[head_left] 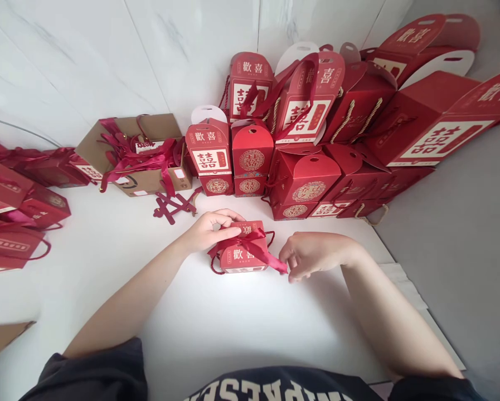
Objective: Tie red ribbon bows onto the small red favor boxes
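A small red gift box [243,262] with white and gold characters lies on the white table in front of me. A dark red satin ribbon [253,236] crosses its top in a bow. My left hand [216,227] grips the box's far left part, thumb on top by the bow and fingers along the back edge. To the right of the box, my right hand [306,256] is closed, its fingertips at the end of the ribbon tail stretched out from the bow. Dark red cord handles [270,239] stick out at the box's sides.
Stacked red gift boxes [306,172] stand along the wall at the back and right. A cardboard box [149,184] full of ribbons is at the back left, with loose dark red pieces [174,209] before it. More red boxes [13,245] crowd the left edge.
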Demonstrator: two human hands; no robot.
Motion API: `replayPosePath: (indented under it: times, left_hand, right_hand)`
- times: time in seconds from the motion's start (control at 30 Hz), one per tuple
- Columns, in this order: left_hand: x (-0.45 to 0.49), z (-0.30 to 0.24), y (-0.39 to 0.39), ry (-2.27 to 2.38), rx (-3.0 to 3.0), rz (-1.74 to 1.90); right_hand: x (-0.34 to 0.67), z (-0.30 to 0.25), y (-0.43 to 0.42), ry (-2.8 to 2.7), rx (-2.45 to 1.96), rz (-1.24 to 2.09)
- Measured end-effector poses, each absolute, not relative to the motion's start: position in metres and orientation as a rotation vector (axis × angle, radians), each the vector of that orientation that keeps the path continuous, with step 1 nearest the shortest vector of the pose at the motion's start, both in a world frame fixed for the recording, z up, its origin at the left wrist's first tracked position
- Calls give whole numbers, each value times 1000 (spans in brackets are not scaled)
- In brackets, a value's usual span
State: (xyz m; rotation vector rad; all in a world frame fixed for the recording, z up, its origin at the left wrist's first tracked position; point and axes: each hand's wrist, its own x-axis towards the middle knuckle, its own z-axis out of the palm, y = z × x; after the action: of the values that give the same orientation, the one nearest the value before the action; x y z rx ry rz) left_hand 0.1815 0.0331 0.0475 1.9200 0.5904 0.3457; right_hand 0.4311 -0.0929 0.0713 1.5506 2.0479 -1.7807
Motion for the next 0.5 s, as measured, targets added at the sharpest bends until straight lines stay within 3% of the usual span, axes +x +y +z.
replayPosePath:
  times: [0.1,0.23,0.5]
  left_hand:
    - [179,56,34,571,2011,258]
    - [177,60,32,580,2055,261]
    - [169,75,35,581,2297,299]
  right_hand:
    - [436,81,-96,2165,1803,-1671]
    - [422,82,-91,2395,2047,-1885]
    - [403,55,-77,2576,1882,-2124]
